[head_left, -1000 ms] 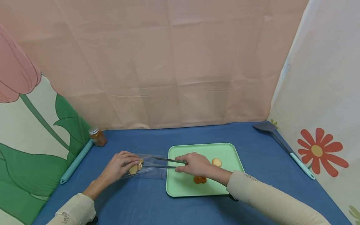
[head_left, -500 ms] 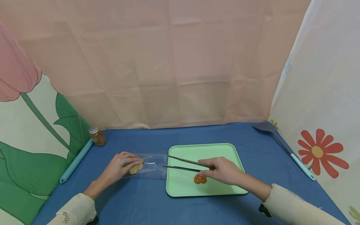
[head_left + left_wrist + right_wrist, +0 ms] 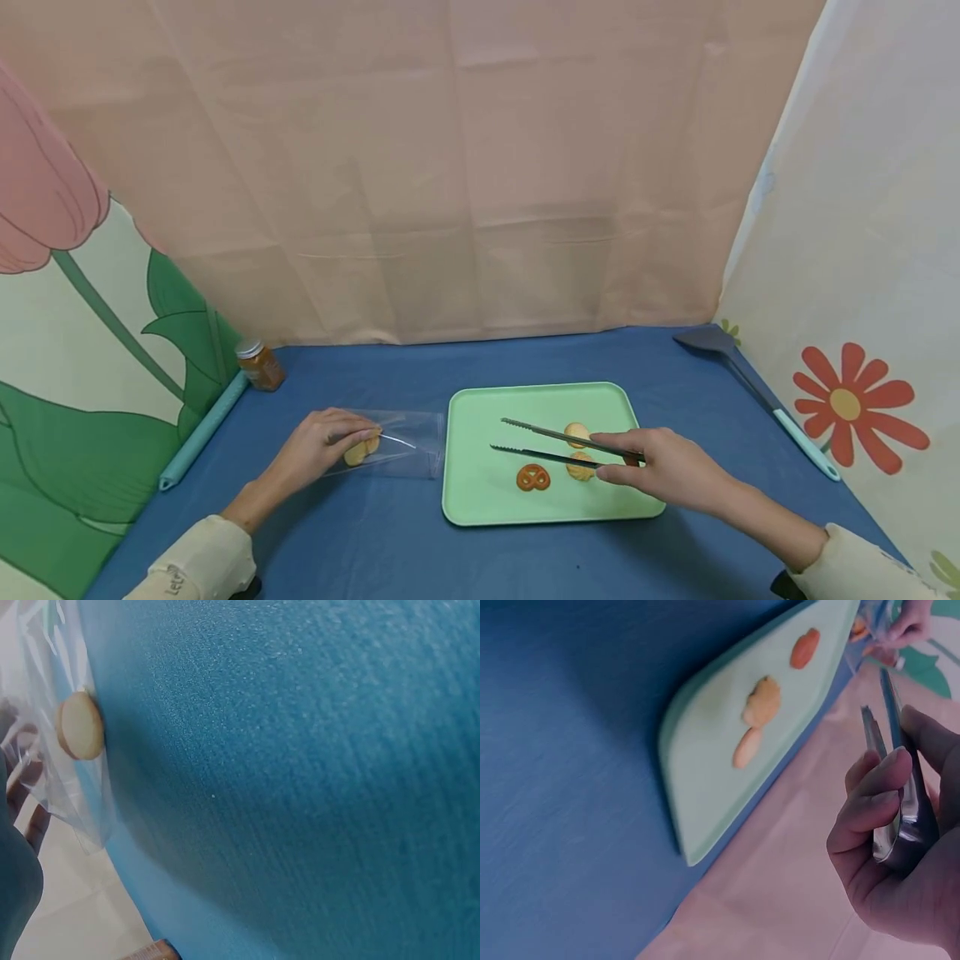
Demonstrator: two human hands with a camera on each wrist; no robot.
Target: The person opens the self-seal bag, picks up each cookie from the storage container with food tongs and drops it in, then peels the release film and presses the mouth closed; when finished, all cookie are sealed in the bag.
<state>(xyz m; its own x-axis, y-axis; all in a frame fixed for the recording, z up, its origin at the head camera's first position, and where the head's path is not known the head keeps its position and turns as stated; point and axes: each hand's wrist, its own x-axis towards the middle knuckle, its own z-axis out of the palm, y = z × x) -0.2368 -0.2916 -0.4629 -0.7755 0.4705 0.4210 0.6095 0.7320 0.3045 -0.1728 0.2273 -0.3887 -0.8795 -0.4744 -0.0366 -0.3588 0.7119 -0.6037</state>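
My left hand (image 3: 324,448) pinches a clear plastic bag (image 3: 420,442) on the left of the tray, its mouth toward the tray. Round pale cookies (image 3: 362,450) lie inside the bag, partly hidden by my fingers; one cookie (image 3: 81,726) shows through the plastic in the left wrist view. My right hand (image 3: 663,467) grips metal tongs (image 3: 555,433), spread apart with nothing between their tips, above the green tray (image 3: 480,500). On the tray lie a brown pretzel-shaped cookie (image 3: 533,477), a round pale cookie (image 3: 576,432) and a bumpy golden cookie (image 3: 581,468), partly under the tongs.
A jar (image 3: 261,365) with a silver lid stands at the back left, near a rolled teal item (image 3: 206,429) along the left edge. A spatula (image 3: 757,392) lies along the right edge. Cloth hangings close in the blue-covered table (image 3: 375,542) at the back and sides.
My right hand has drawn the tongs out of the bag, leaving the cookie there, and moved right over the tray. The tongs are spread. My left hand stays on the bag.
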